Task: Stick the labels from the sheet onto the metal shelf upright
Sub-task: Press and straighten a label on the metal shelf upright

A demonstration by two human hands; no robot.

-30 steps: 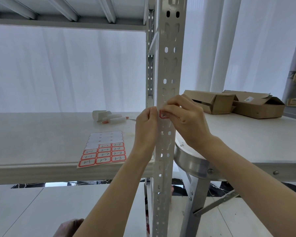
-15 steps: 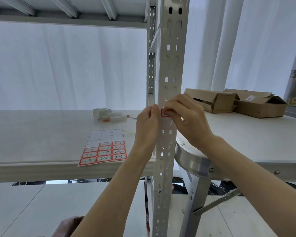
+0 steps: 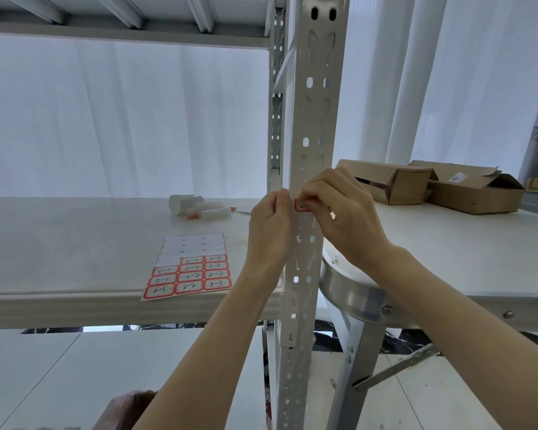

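Note:
The white perforated metal shelf upright (image 3: 316, 119) runs top to bottom through the middle of the view. A red-bordered label (image 3: 302, 206) lies against its front face at shelf height. My left hand (image 3: 269, 231) pinches the label's left end at the upright's edge. My right hand (image 3: 345, 215) curls over the label's right part, its fingertips hiding most of it. The label sheet (image 3: 190, 271) lies flat on the shelf board to the left. Its upper rows are peeled bare, and red labels with handwritten numbers fill the lower rows.
The shelf board (image 3: 75, 308) also carries white markers and a paper roll (image 3: 205, 209) behind the sheet. A round metal-rimmed stool top (image 3: 354, 293) sits right of the upright. Two open cardboard boxes (image 3: 395, 184) (image 3: 475, 193) rest on the table at the right.
Both hands stay on the label at the same spot on the upright. My right fingertips have shifted slightly over it, and the view has tilted a little.

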